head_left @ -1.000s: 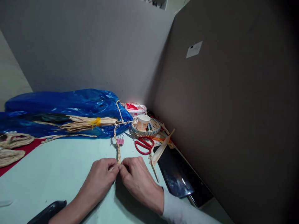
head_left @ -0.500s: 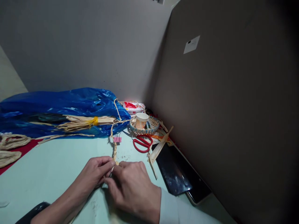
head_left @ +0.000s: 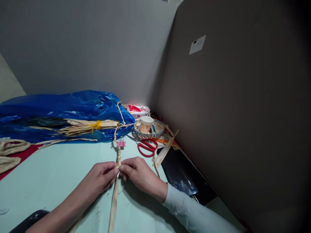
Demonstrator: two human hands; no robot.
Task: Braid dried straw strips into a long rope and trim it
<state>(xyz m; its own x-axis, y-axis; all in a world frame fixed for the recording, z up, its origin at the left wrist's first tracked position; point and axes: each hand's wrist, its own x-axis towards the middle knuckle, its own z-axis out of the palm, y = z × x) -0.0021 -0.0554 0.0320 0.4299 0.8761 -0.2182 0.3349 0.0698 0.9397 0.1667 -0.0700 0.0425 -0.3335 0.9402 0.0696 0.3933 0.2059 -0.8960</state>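
Observation:
A pale, straw-like braid (head_left: 119,154) runs down the table toward me, with a pink binder clip (head_left: 121,143) on its upper part. My left hand (head_left: 105,176) pinches the braid's lower end from the left, thumb against the fingers. From the right, my right hand (head_left: 138,173) pinches the same spot, and the fingertips of both hands nearly meet. Below them a loose flat strand (head_left: 113,207) hangs toward the near edge of the view. Another strand shows partly beneath my left forearm. The fingers hide the exact point where the strands cross.
Red-handled scissors (head_left: 147,148) lie beyond my right hand, by a woven basket (head_left: 160,130) with a paper cup (head_left: 146,124). A blue plastic bag (head_left: 85,103) holds a tied straw bundle (head_left: 82,126). Dark flat devices (head_left: 178,171) lie at right, against a grey partition (head_left: 230,106).
My right hand has moved up and away from me, from below the braid's end to pinching beside my left fingers. The loose strand below is now uncovered. My left hand stays on the braid.

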